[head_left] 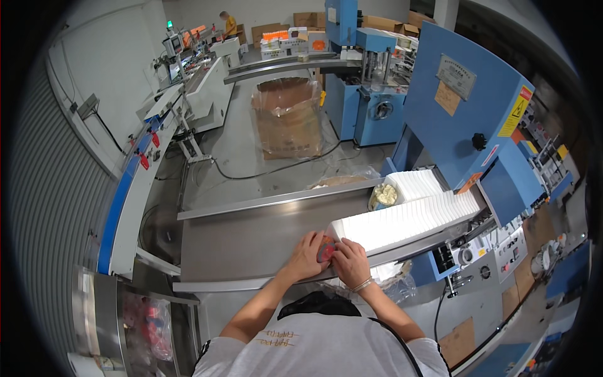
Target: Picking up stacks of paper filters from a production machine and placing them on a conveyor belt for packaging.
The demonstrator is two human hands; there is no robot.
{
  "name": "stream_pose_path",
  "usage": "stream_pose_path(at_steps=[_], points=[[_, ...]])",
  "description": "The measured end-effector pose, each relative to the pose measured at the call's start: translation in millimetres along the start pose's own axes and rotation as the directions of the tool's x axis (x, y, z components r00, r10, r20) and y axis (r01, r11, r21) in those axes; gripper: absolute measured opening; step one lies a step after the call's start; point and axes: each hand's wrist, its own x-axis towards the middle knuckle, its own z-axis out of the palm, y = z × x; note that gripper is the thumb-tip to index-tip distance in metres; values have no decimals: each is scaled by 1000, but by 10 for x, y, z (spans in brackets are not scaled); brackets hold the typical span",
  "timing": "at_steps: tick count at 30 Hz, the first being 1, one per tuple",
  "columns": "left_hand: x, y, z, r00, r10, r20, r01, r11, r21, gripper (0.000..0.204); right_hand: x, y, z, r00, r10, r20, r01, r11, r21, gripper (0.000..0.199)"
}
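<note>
My left hand [306,257] curls round a small red, round thing [325,250] with a darker rim; its exact kind I cannot make out. From the other side my right hand [353,264], a band at its wrist, has its fingers closed against the same red thing. Both hands are over the near part of a grey metal trough [251,242]. Just beyond my right hand begins a long row of white, soft-looking stacked sheets [408,221], its near end close to the fingers. A second white row [418,185] lies behind it.
A clear container of cream-coloured pieces [383,196] stands beside the white rows. A tall blue machine [465,100] rises at the right end of the trough. Farther off are a plastic-lined carton [286,129], a cable [251,177] on the floor and a person [230,25].
</note>
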Motion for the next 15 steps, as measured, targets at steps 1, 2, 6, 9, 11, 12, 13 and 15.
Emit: stream_pose_path(at_steps=[1, 2, 6, 9, 11, 12, 13, 15], points=[[13, 8, -6, 1000, 2, 0, -2, 1000, 0, 84, 5, 8, 2, 1000, -2, -4, 2, 1000, 1, 17], [14, 17, -10, 1000, -12, -2, 12, 1000, 3, 85, 3, 9, 2, 1000, -3, -7, 3, 1000, 4, 18], [35, 27, -42, 998, -51, 45, 51, 998, 22, 88, 5, 31, 21, 1000, -8, -6, 8, 1000, 7, 18], [51, 46, -49, 997, -60, 42, 60, 998, 8, 83, 1, 44, 30, 1000, -12, -9, 12, 1000, 7, 19], [48, 7, -27, 998, -58, 23, 58, 998, 7, 80, -7, 42, 27, 1000, -16, -3, 16, 1000, 5, 21], [38, -10, -26, 999, -54, 3, 54, 999, 6, 78, -18, 46, 32, 1000, -14, -2, 14, 1000, 5, 21], [32, -33, -43, 999, -54, 6, 54, 999, 5, 78, -31, 55, 44, 1000, -23, 8, 23, 1000, 0, 22], [76, -78, -141, 984, -165, 71, 164, 986, 11, 72, -58, 34, 48, 1000, -20, 16, 20, 1000, -7, 23]])
